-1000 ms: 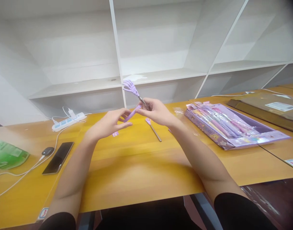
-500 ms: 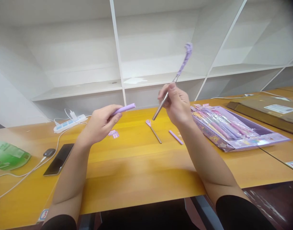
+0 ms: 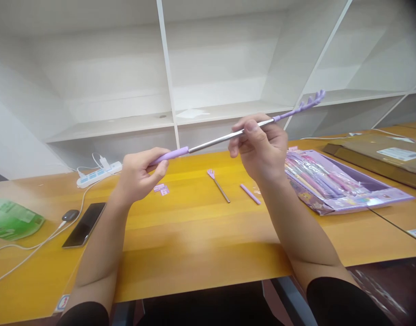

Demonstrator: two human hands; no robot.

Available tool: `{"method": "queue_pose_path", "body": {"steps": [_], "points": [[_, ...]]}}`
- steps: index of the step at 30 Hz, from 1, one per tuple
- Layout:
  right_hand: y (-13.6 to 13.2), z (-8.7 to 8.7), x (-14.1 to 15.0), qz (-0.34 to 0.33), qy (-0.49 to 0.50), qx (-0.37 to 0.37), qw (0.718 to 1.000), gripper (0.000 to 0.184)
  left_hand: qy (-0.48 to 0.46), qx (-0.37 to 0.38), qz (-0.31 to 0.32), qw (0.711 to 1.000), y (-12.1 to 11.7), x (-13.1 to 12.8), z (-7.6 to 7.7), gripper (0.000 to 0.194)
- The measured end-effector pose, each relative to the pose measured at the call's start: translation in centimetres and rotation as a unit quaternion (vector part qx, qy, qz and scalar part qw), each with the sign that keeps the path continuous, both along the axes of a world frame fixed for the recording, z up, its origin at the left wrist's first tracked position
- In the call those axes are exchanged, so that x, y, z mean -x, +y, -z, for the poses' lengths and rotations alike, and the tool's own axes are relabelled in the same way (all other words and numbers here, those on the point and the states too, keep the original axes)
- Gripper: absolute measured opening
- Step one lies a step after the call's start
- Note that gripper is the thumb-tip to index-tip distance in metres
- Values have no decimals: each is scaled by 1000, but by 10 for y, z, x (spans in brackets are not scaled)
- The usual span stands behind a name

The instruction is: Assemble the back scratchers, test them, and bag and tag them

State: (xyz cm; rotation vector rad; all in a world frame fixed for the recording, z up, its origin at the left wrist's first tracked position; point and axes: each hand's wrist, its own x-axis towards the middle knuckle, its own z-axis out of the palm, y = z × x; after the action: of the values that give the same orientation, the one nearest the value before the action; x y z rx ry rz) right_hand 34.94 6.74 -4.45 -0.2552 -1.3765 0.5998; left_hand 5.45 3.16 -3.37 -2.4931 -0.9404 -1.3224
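My right hand [image 3: 262,145] is closed around the silver rod of a back scratcher [image 3: 224,138], whose purple claw-like head points up to the right. In my left hand [image 3: 140,174] is a purple tube-shaped handle [image 3: 174,154], pinched between thumb and fingers. The rod's lower end meets the open end of this handle, roughly in one line; how deep it sits inside cannot be seen. Below, on the table, lie a second back scratcher [image 3: 219,186] with a bare metal rod and another purple handle [image 3: 250,194].
A purple display box [image 3: 357,203] of wrapped pieces stands right, beside a flat cardboard box [image 3: 371,154]. Small pink labels [image 3: 161,188] lie mid-table. At left are a power strip [image 3: 99,174], a phone [image 3: 84,225], a black earbud case [image 3: 70,215] and a green bag [image 3: 14,219]. White shelving [image 3: 126,124] rises behind.
My right hand has tilted the back scratcher from steep to nearly level, its head swinging right and down. The rod's end has come to the handle in my left hand, which barely moved.
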Motion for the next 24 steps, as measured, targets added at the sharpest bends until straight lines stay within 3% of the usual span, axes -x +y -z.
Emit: {"method": "queue_pose_path", "body": {"steps": [11, 24], "points": [[6, 4, 1, -10, -13, 16, 1000, 39, -14, -31, 12, 999, -1, -1, 1, 20], [3, 4, 11, -91, -28, 72, 993, 34, -31, -64, -13, 997, -5, -5, 3, 28]]}}
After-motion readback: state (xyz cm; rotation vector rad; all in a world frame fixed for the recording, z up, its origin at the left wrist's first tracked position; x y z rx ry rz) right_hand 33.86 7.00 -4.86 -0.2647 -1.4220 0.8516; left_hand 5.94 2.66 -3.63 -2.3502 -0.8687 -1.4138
